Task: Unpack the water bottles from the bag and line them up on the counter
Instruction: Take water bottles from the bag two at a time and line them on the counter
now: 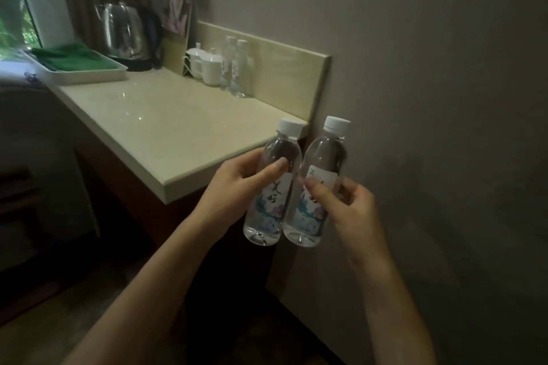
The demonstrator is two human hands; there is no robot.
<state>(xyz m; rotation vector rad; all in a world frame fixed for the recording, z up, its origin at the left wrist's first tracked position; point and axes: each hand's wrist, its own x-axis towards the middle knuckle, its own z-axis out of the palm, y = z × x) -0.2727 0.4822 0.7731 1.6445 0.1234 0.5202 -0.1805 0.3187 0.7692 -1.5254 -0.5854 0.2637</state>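
Observation:
I hold two clear water bottles with white caps and flowered labels, upright and side by side, in the air just off the near right corner of the cream counter (166,124). My left hand (237,184) grips the left bottle (274,201). My right hand (347,204) grips the right bottle (318,154). Two more bottles (235,68) of the same kind stand together on the counter against the back splash. No bag is in view.
White lidded cups (206,65) stand left of the standing bottles. A steel kettle (127,32) sits at the back, and a white tray with a green cloth (74,59) at the far left. A grey wall rises on the right.

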